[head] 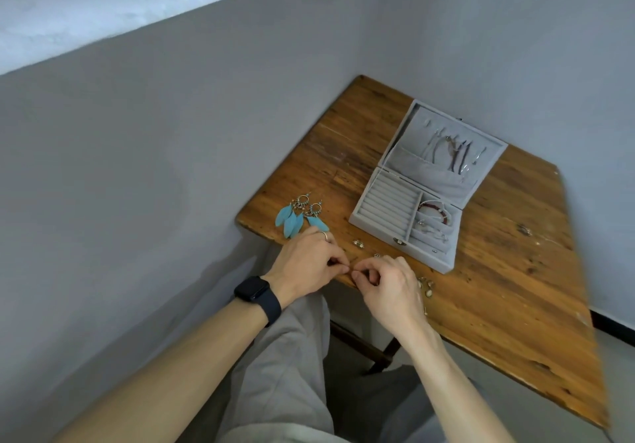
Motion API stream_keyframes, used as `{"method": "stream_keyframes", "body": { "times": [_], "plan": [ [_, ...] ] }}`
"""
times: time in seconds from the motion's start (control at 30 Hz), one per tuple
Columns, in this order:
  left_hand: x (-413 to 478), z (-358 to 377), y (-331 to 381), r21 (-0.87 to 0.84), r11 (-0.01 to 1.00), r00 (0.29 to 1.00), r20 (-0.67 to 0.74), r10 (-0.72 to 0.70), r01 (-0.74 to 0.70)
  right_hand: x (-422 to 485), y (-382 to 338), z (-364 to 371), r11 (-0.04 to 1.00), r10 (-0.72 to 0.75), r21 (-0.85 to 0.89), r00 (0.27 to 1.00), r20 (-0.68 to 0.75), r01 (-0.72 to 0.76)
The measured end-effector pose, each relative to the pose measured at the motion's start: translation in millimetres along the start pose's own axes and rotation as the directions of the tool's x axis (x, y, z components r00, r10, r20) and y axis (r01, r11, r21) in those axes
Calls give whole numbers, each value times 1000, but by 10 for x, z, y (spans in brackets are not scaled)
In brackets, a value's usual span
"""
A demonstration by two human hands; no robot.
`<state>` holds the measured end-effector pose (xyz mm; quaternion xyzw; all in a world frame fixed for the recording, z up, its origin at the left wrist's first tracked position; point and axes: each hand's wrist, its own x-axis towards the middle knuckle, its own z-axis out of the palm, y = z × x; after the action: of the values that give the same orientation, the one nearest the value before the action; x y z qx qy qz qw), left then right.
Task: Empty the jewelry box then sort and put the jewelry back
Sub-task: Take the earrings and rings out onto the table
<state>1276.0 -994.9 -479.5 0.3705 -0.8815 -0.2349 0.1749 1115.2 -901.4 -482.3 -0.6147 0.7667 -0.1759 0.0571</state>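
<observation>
Left hand (305, 264) and right hand (388, 284), in front of jewelry box (385, 202), both pinch tiny piece (353, 269); kind unclear. Probably light, slippery, fragile: fingertip hold only.

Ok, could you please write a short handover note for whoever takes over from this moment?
Left hand, right hand: both pinch one tiny piece at the table's near edge.
Box open: necklaces in lid, bracelets in right compartments, ring rolls bare.
On table: feather earrings, loose small pieces.
Done: part of the jewelry is out.
Left: earrings and small pieces to go back.
</observation>
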Motion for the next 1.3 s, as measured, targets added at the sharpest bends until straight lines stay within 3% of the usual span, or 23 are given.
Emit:
{"method": "stream_keyframes", "body": {
  "times": [0.43,1.3],
  "plan": [
    [26,16,-12,-5,999,998,46,-31,31,-44,-43,-14,997,54,-50,998,-28,-55],
    [83,28,-45,34,999,995,94,38,-41,-60,-33,68,998,61,30,989,-137,-58]
  ]
}}
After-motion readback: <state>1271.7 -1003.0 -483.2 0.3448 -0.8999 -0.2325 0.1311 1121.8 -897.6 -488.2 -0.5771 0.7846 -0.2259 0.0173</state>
